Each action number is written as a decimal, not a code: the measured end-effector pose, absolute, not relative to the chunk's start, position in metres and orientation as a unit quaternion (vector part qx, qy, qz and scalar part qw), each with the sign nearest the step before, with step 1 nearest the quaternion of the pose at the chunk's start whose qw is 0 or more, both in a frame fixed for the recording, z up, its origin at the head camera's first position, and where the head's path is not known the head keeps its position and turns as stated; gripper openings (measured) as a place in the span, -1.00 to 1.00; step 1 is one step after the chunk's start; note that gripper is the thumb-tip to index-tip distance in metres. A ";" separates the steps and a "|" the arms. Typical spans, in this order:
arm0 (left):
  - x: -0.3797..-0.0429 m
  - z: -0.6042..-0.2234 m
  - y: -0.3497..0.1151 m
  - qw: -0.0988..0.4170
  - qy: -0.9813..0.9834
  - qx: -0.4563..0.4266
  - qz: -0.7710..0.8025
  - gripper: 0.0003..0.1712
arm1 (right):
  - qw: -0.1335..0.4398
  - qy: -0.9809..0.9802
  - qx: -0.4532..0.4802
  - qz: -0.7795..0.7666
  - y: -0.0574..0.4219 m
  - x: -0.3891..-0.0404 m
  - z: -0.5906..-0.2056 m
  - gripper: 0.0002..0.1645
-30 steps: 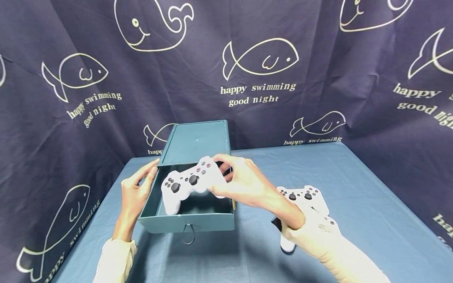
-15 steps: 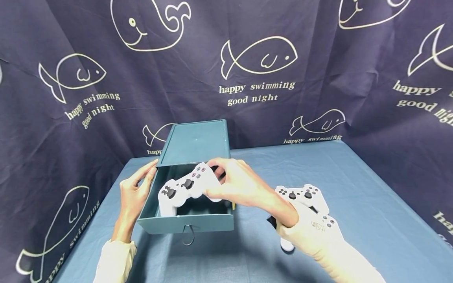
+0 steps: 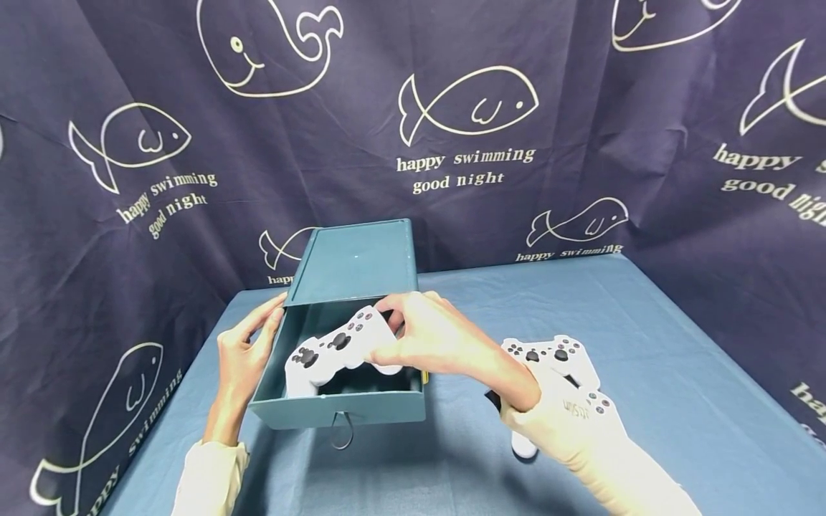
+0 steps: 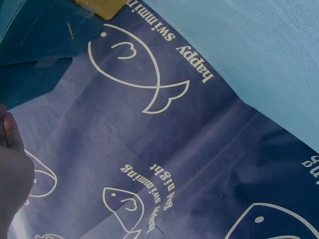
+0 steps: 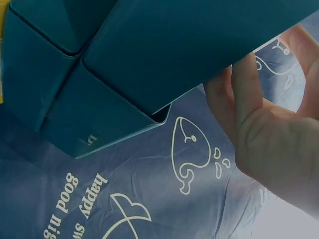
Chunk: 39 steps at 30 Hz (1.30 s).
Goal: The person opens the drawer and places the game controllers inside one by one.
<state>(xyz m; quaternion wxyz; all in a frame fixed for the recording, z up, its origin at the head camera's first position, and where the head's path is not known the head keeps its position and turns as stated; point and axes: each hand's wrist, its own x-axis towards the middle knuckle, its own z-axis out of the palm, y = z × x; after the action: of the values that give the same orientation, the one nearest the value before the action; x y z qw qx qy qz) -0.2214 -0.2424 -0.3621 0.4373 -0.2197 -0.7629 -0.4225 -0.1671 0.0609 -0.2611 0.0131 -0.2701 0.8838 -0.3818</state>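
Note:
A teal storage box (image 3: 355,259) stands with its drawer (image 3: 338,410) pulled out toward me. My right hand (image 3: 429,333) grips the right end of a white game controller (image 3: 351,344), fingers behind it and thumb in front. The controller is tilted, its left handle low inside the drawer near the front wall. My left hand (image 3: 248,344) holds the box's left front edge, with thumb and fingertips at the corner. In the right wrist view the right hand (image 5: 271,129) is partly behind the teal wall and the controller is hidden. The left hand (image 4: 15,174) shows only at the left wrist view's edge.
Two more white controllers lie to the right: a far one (image 3: 581,365) and a nearer one (image 3: 524,446), partly under my right sleeve. A wire ring pull (image 3: 343,433) hangs from the drawer front. Dark blue printed cloth (image 3: 464,215) walls the back and sides.
My right hand has lowered the controller and shifted it slightly left, deeper into the drawer. The left hand stays at the box edge.

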 end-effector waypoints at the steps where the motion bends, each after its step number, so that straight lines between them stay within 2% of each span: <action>1: -0.221 -0.361 -0.241 0.439 -0.762 -0.221 -0.422 -0.67 | 0.011 0.885 -0.272 -0.379 0.061 -0.167 -0.261 -0.28; 13: -0.215 -0.355 -0.235 0.442 -0.762 -0.217 -0.421 -0.64 | -0.017 0.886 -0.284 -0.368 0.059 -0.165 -0.263 -0.41; 20: -0.222 -0.363 -0.242 0.440 -0.763 -0.218 -0.421 -0.63 | -0.010 0.890 -0.281 -0.360 0.058 -0.163 -0.263 -0.50; 29: -0.226 -0.366 -0.246 0.435 -0.765 -0.218 -0.422 -0.61 | -0.031 0.902 -0.284 -0.325 0.059 -0.164 -0.263 -0.34; 35: -0.224 -0.365 -0.244 0.438 -0.766 -0.218 -0.417 -0.62 | -0.065 0.872 -0.310 -0.374 0.062 -0.162 -0.266 -0.53; 39: -0.222 -0.363 -0.241 0.441 -0.764 -0.218 -0.419 -0.62 | -0.100 0.816 -0.360 -0.441 0.066 -0.158 -0.271 -0.68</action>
<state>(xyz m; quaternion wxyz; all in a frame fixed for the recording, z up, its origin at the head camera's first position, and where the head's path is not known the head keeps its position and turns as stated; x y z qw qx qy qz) -0.2220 -0.2413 -0.3627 0.4405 -0.2182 -0.7635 -0.4188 -0.1585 0.0662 -0.2712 -0.0999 -0.3605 0.8156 -0.4413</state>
